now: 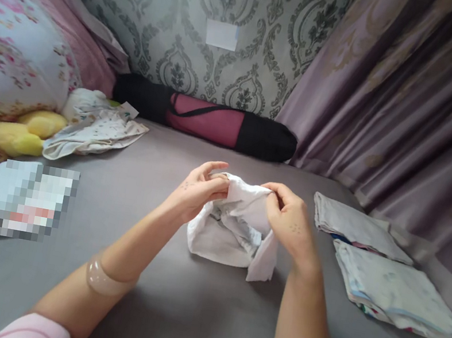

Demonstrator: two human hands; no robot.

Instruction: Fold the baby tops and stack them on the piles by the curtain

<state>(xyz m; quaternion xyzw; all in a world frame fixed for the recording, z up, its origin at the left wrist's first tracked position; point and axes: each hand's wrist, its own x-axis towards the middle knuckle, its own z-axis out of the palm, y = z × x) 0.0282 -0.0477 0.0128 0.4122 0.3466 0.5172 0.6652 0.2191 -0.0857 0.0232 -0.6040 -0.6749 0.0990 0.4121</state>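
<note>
A small white garment hangs crumpled just above the grey bed sheet in the middle of the view. My left hand pinches its top edge on the left side, fingers closed on the cloth. On the right side my right hand grips the same top edge, fingers curled into the fabric. The garment's lower part rests on the sheet. A pale bangle sits on my left forearm.
Two folded pale cloths lie at the right by the purple curtain. An unfolded pile of light clothes and yellow plush toys lie at the left by floral pillows. A black-and-pink rolled bag lies along the wall.
</note>
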